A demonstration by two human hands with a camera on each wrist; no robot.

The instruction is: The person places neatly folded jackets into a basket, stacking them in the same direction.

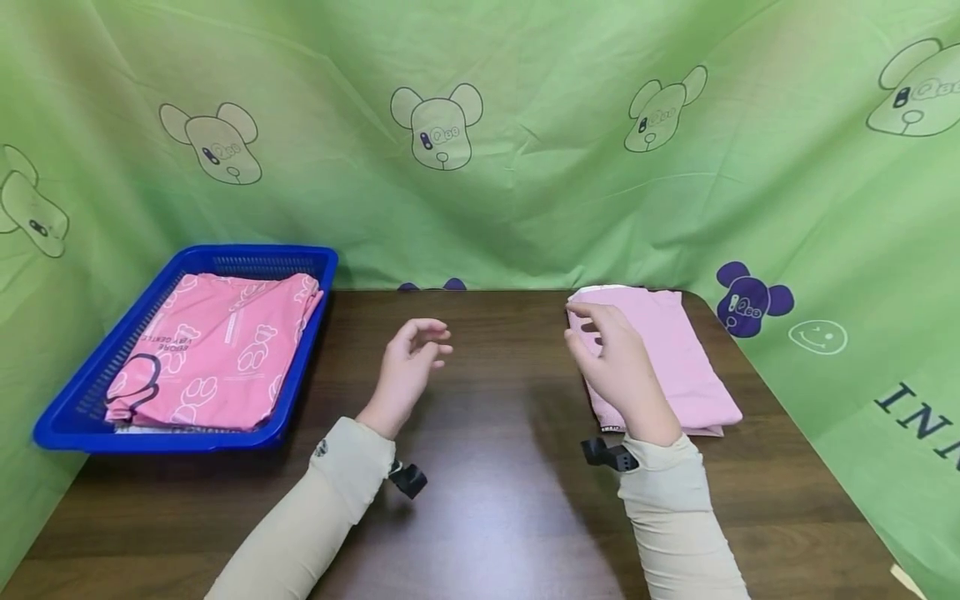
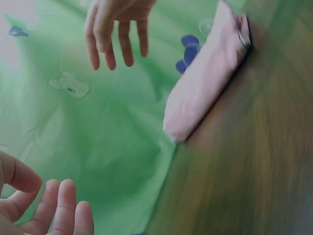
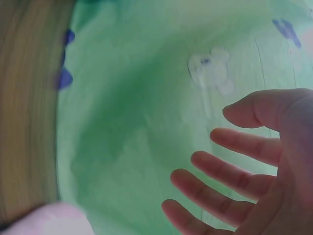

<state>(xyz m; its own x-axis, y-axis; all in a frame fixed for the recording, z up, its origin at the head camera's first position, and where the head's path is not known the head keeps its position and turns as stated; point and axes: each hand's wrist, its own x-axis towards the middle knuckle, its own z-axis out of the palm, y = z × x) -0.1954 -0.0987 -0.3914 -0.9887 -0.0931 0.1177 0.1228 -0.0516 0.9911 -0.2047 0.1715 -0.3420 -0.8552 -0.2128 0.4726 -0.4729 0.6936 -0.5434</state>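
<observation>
My left hand (image 1: 402, 375) hovers over the middle of the table with its fingers loosely bent and nothing in them. Over at the right, my right hand (image 1: 621, 367) is raised and overlaps a folded light pink garment (image 1: 678, 358) in the head view; its fingers are spread and hold nothing in the right wrist view. That garment lies on the table's right side and has a dark edge with a small label at its near left corner. A blue basket (image 1: 56, 429) at the left holds a folded pink printed garment (image 1: 217, 350) with white outlines and dark lettering.
The brown wooden table (image 1: 480, 500) runs up to a green curtain (image 1: 517, 192) printed with bear heads, which hangs behind it and along both sides. Each wrist wears a black strap device (image 1: 408, 481). A small pale object (image 1: 906, 579) shows by the right table edge.
</observation>
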